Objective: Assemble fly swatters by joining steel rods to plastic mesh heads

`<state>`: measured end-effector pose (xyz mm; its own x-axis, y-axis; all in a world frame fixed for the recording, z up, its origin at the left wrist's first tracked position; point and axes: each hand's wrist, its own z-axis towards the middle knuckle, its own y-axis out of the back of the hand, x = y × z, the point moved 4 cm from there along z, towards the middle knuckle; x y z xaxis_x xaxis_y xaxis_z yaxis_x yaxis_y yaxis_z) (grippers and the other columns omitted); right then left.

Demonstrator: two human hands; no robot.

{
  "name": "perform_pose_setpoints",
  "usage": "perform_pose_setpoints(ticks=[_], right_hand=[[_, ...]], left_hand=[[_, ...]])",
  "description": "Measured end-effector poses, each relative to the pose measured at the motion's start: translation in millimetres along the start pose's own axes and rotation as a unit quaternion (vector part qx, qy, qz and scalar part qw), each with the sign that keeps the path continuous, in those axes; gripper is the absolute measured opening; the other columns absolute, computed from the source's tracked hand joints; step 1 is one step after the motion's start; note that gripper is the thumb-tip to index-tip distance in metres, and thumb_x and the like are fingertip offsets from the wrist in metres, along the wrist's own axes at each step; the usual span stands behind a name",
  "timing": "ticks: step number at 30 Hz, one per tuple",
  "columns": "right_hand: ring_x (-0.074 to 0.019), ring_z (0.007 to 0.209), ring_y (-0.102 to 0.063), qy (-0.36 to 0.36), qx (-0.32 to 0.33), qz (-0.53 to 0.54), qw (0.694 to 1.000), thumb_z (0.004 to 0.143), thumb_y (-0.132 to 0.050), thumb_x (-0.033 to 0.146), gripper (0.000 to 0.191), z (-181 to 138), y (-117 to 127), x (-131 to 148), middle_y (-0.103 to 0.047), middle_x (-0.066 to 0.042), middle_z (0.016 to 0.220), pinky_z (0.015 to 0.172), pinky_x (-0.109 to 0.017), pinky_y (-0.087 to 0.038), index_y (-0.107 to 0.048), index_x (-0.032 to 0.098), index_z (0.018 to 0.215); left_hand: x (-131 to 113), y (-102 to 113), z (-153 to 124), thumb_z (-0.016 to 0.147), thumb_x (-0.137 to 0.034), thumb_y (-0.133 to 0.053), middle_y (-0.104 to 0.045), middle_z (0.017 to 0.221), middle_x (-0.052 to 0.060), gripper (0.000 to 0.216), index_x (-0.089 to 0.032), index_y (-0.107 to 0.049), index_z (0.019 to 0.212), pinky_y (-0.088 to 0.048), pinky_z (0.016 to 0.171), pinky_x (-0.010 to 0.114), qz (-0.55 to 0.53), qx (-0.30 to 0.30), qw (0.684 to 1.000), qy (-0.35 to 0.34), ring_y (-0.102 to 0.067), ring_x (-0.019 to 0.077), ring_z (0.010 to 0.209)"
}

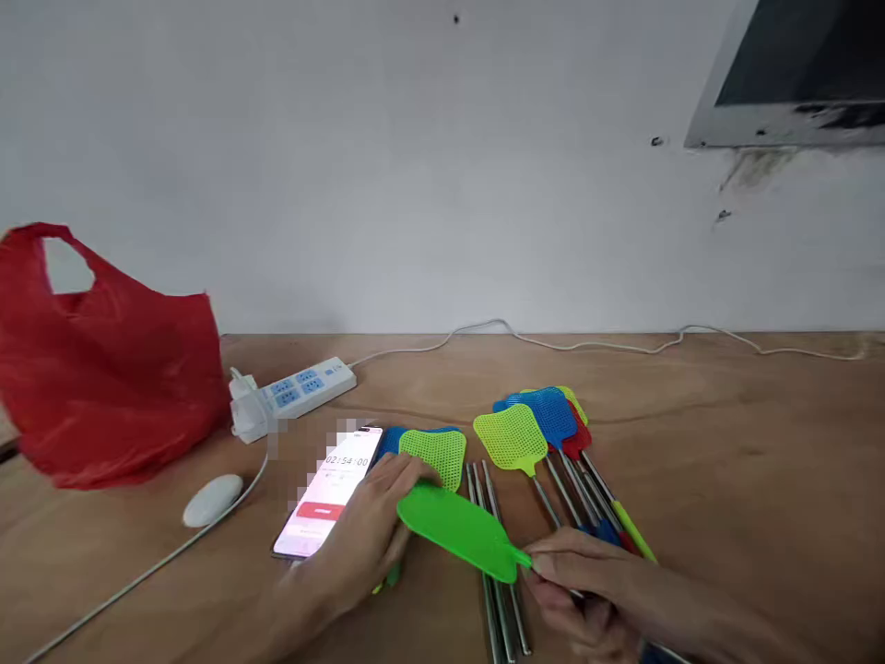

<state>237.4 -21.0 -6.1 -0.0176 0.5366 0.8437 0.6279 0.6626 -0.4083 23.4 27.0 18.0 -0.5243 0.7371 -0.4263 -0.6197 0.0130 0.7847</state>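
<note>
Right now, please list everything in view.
plastic bag: one, red, table's left end
power strip: one, white with blue sockets, beside the bag
cable: one, white, along the back edge
oval object: one, white, before the bag
phone: one, screen lit, left of centre
loose swatter heads: two, yellow-green and blue, beside phone
swatter pile: one, mixed colours, centre
metal rods: few, silver, centre
green swatter head: one, green, between hands
table: one, wooden brown
left hand: on green swatter head
right hand: pinching its neck
</note>
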Motion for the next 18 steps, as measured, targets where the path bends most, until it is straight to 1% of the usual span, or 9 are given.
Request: perform_pose_setpoints(ticks=[2,5,7,9,11,13,15,16,18], right_hand=[[-0.003,0.032,-0.011,0.008,0.003,-0.006,1.0,0.085,-0.06,0.066,0.05,-3,-2,2,-0.028,0.014,0.045,0.029,-0.017,-0.008,-0.042,0.022,0.071],[-0.0031,0.033,-0.013,0.023,-0.005,-0.026,0.999,0.088,-0.057,0.066,0.05,-5,-2,3,-0.029,0.013,0.046,0.031,-0.017,-0.012,-0.042,0.022,0.07],[-0.0031,0.035,-0.015,0.032,-0.021,-0.048,0.998,0.088,-0.054,0.068,0.052,-5,0,3,-0.029,0.013,0.047,0.032,-0.017,-0.014,-0.042,0.022,0.069],[-0.0031,0.037,-0.017,0.047,-0.071,-0.088,0.993,0.087,-0.052,0.072,0.055,-3,3,3,-0.031,0.011,0.051,0.034,-0.018,-0.014,-0.042,0.021,0.069],[-0.0038,0.04,-0.022,0.066,-0.132,-0.138,0.979,0.085,-0.049,0.076,0.058,-1,7,3,-0.033,0.01,0.054,0.036,-0.017,-0.016,-0.042,0.021,0.069],[-0.005,0.043,-0.027,0.084,-0.173,-0.184,0.964,0.085,-0.046,0.078,0.059,2,10,2,-0.035,0.009,0.055,0.037,-0.017,-0.021,-0.042,0.021,0.069],[-0.0056,0.044,-0.027,0.093,-0.181,-0.207,0.957,0.088,-0.044,0.076,0.057,5,10,-2,-0.034,0.009,0.054,0.038,-0.018,-0.023,-0.041,0.022,0.07],[-0.0056,0.044,-0.026,0.097,-0.183,-0.209,0.956,0.09,-0.044,0.074,0.056,6,11,-4,-0.033,0.009,0.054,0.038,-0.018,-0.023,-0.041,0.022,0.07],[-0.0053,0.043,-0.024,0.104,-0.198,-0.192,0.955,0.09,-0.046,0.073,0.055,8,13,-7,-0.03,0.01,0.053,0.037,-0.018,-0.02,-0.041,0.022,0.07]], left_hand=[[0,2,-1,0.096,-0.016,-0.038,-0.062,0.087,0.002,0.016,-0.022,-0.052,0.095,-0.043,0.07,0.03,-0.012,-0.004,1.0,0.007,-0.057,0.0203,0.08],[2,3,-3,0.102,-0.025,-0.037,-0.062,0.08,0.002,0.021,-0.022,-0.053,0.088,-0.043,0.064,0.028,-0.025,-0.014,0.999,0.023,-0.058,0.0187,0.072],[3,4,-4,0.102,-0.031,-0.041,-0.062,0.075,0.001,0.024,-0.022,-0.055,0.085,-0.043,0.062,0.028,-0.025,-0.026,0.998,0.046,-0.058,0.0182,0.067],[4,5,-5,0.1,-0.038,-0.045,-0.064,0.072,0.001,0.027,-0.022,-0.059,0.085,-0.045,0.064,0.029,-0.027,-0.047,0.995,0.086,-0.059,0.0188,0.065],[4,6,-3,0.099,-0.044,-0.047,-0.065,0.071,0.002,0.032,-0.021,-0.062,0.082,-0.048,0.067,0.03,-0.068,-0.049,0.988,0.13,-0.061,0.0199,0.068],[2,5,0,0.098,-0.048,-0.048,-0.065,0.069,0.002,0.038,-0.02,-0.064,0.078,-0.05,0.068,0.03,-0.153,-0.028,0.973,0.169,-0.063,0.0204,0.07],[2,4,4,0.097,-0.051,-0.05,-0.065,0.07,0.003,0.041,-0.019,-0.066,0.076,-0.052,0.069,0.029,-0.243,-0.01,0.949,0.199,-0.064,0.0207,0.073],[2,4,5,0.095,-0.051,-0.053,-0.065,0.071,0.003,0.04,-0.019,-0.067,0.078,-0.052,0.07,0.029,-0.278,-0.012,0.937,0.212,-0.065,0.0211,0.075],[9,8,7,0.093,-0.052,-0.057,-0.066,0.072,0.002,0.037,-0.018,-0.07,0.085,-0.053,0.069,0.029,-0.323,-0.046,0.913,0.243,-0.064,0.0212,0.076]])
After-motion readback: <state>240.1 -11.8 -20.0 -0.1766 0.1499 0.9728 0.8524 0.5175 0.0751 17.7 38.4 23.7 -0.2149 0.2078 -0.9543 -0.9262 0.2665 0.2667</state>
